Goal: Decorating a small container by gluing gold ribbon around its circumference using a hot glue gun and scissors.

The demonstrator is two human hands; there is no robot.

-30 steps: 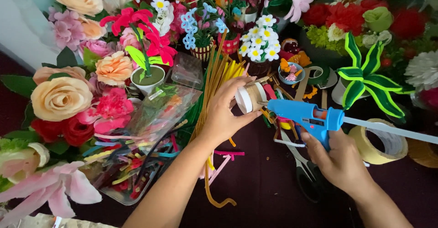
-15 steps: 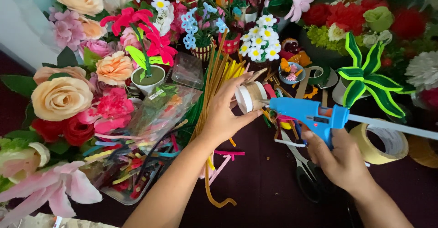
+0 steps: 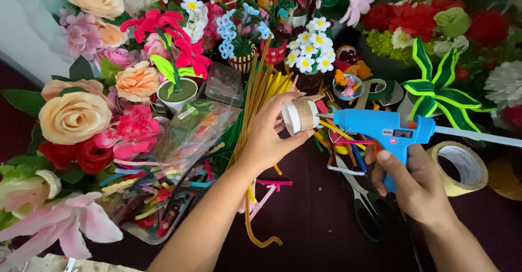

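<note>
Two bare hands meet over a dark maroon table (image 3: 304,223) crowded with craft flowers. The left hand (image 3: 266,138) curls round a small cardboard cylinder (image 3: 300,115), thumb and fingers pinching its tan side while its white round end faces left. The right hand (image 3: 418,185) is wrapped round the grip of a blue plastic hot glue gun (image 3: 383,130), index finger on the trigger; the metal nozzle points left and sits just at the cylinder's side. A pale translucent glue stick (image 3: 478,136) juts from the gun's back toward the right. Beneath the left wrist lies a long bundle of fuzzy pipe cleaners (image 3: 258,95) in yellow, tan and green, running far to near. Left of them a crinkled clear plastic bag (image 3: 174,158) holds more coloured stems. Near the right hand lie black-handled scissors (image 3: 370,212) and a flat ring of beige masking tape (image 3: 462,168). Soft fabric roses (image 3: 73,117), peach and red, fill the left side; a striped green spiky plant (image 3: 437,90) stands far right
</note>
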